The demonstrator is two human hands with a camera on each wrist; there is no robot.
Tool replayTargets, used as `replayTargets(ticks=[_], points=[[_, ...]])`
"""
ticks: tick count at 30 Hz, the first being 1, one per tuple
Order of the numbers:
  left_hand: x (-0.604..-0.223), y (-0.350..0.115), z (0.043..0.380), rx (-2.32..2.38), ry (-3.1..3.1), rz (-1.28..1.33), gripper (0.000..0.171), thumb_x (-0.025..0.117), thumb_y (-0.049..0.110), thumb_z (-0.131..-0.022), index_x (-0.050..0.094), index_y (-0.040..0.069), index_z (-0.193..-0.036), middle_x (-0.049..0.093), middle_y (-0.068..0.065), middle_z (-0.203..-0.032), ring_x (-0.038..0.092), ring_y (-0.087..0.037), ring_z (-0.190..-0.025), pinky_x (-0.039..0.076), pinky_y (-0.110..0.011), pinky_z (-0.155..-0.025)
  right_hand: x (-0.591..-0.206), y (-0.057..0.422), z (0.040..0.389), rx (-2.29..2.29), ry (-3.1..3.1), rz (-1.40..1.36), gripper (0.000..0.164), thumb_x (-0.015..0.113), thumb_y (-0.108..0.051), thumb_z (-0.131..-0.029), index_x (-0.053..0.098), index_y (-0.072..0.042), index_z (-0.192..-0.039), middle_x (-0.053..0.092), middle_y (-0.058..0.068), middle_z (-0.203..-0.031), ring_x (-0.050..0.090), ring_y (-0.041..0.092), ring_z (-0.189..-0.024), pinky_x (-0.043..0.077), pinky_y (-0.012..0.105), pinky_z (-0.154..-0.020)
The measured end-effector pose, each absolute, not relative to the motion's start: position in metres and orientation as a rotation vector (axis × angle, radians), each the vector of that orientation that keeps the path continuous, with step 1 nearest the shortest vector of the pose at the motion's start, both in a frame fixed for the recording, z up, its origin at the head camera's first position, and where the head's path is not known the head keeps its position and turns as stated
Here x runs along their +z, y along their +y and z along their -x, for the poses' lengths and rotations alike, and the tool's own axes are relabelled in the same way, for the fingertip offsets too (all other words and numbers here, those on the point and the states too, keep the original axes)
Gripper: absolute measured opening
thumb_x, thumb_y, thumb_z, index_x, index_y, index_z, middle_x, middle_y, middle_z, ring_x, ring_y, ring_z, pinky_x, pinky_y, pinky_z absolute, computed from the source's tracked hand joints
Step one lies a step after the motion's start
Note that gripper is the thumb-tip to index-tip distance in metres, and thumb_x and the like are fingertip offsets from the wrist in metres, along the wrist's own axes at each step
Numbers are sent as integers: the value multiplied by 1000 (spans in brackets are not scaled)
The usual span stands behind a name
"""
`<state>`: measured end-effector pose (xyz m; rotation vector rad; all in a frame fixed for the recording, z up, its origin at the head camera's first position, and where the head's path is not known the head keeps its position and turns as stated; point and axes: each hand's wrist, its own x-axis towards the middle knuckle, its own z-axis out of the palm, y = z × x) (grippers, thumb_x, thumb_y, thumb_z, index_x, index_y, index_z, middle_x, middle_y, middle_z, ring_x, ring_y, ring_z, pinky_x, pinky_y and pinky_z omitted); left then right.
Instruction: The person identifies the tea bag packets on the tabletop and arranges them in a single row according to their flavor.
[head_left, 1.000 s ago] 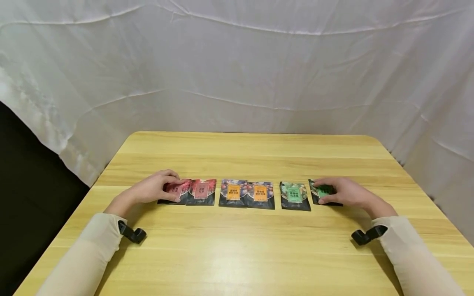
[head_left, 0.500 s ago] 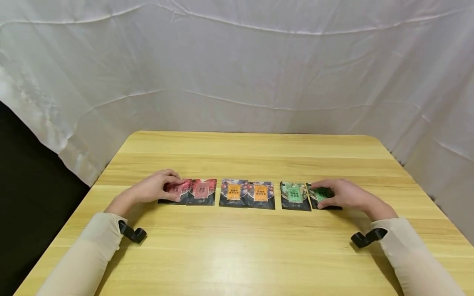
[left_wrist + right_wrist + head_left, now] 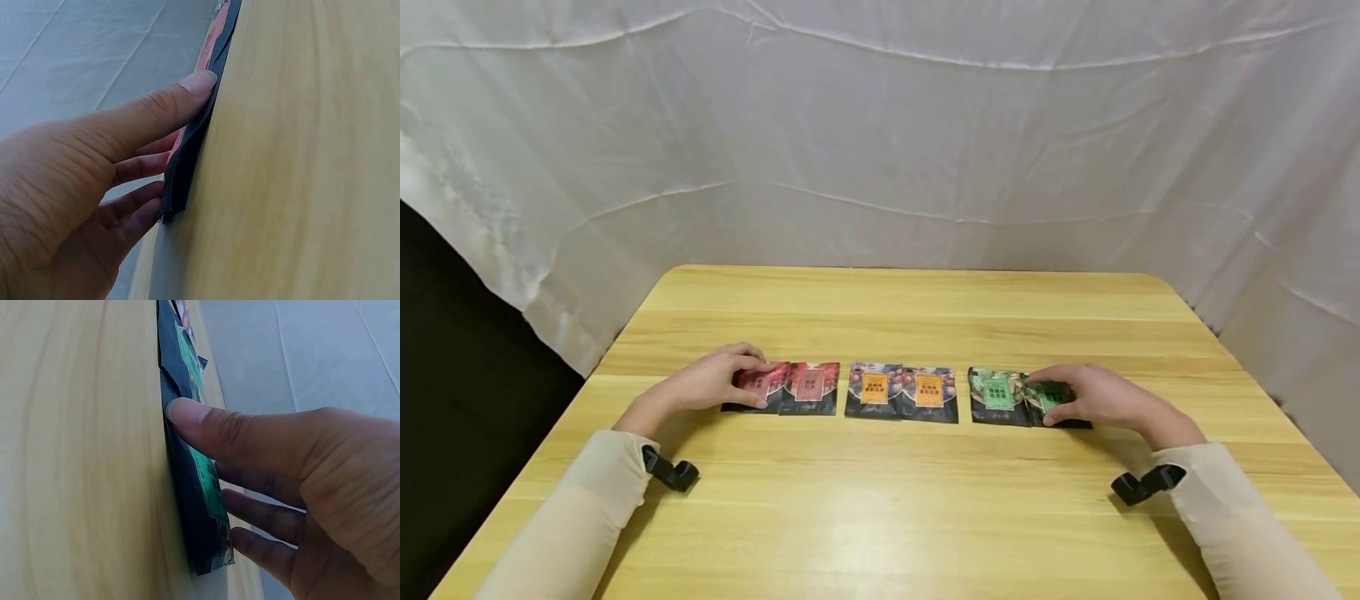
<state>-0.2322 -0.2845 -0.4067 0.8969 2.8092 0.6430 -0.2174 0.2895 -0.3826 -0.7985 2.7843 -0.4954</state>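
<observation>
Six-across is a row of flat tea packets on the table. At its left end, my left hand [image 3: 726, 379] holds a red-labelled tea packet [image 3: 756, 383], thumb on the near edge and fingers at the far and outer edges. Another red tea packet [image 3: 808, 387] adjoins it. Two orange-labelled packets [image 3: 874, 390] lie side by side in the middle. On the right, a green-labelled tea packet [image 3: 997, 395] meets a second green tea packet [image 3: 206, 481], which my right hand [image 3: 1101, 396] grips between thumb and fingers. Part of each outer packet is hidden under the hand.
The packets lie on a light wooden table [image 3: 865, 500] with rounded far corners. Behind it hangs a pale cloth [image 3: 880, 150]. A dark area [image 3: 460, 400] shows beyond the table's left side. Small black cameras [image 3: 672, 471] are strapped at both wrists.
My right hand has slid the outer green tea packet a little left, closing the gap to its neighbour. My left hand has stayed in place on the red one.
</observation>
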Motion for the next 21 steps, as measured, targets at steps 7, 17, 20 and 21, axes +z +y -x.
replayTargets(ticks=[7,17,20,21], points=[[-406,-284,233,634,2803,-888,62,77,42,-84,64,1,-129,53,-14,-127,50,-33,-116,41,-51,-99,-382,289,218,-502,2783,794,60,76,-42,-83,61,-14,-134,58,15,-133,55,39,-119,45,56,-93],[-405,-285,232,609,2805,-883,63,76,44,-84,64,2,-129,53,-14,-128,50,-34,-118,40,-52,-100,-381,289,218,-492,2790,807,60,77,-42,-83,61,-14,-134,59,15,-132,56,38,-117,46,55,-91],[-406,-284,233,609,2807,-888,63,76,44,-84,64,2,-129,53,-14,-128,50,-34,-118,40,-52,-100,-381,289,217,-493,2793,807,60,77,-40,-83,61,-13,-134,58,15,-132,56,38,-117,45,55,-92],[-406,-284,233,610,2808,-886,63,77,43,-83,64,3,-130,53,-14,-128,50,-33,-117,40,-52,-100,-380,289,217,-492,2794,806,60,77,-40,-83,61,-13,-134,58,15,-132,56,38,-117,45,55,-92]])
